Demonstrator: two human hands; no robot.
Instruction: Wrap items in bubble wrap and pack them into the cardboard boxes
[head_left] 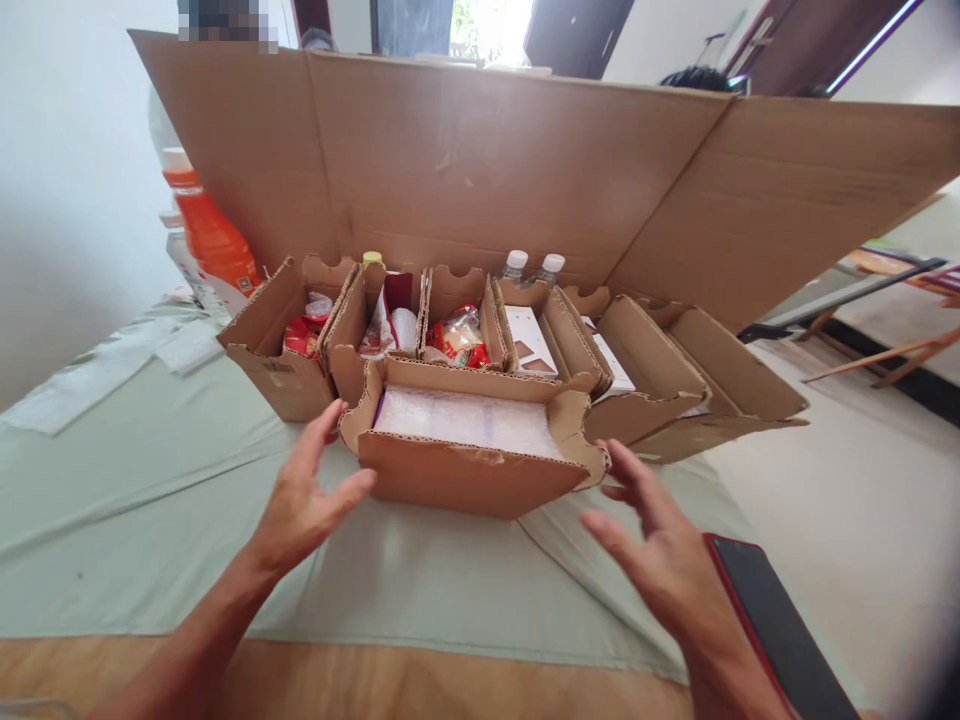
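An open cardboard box [465, 480] sits crosswise in front of me on the cloth, with a bubble-wrapped pack [465, 418] inside it. My left hand [307, 495] is at the box's left end, fingers and thumb spread apart. At the right end is my right hand [652, 545], also with fingers apart, its fingertips close to the box's edge. Whether the fingertips touch the cardboard I cannot tell. Neither hand grips anything.
Behind stands a row of several open cardboard boxes [285, 378], some with red food packets [461, 338] or white boxes [529, 340]. A tall cardboard panel [480, 160] rises behind them. An orange bottle [214, 235] is at left, a phone [780, 620] at right.
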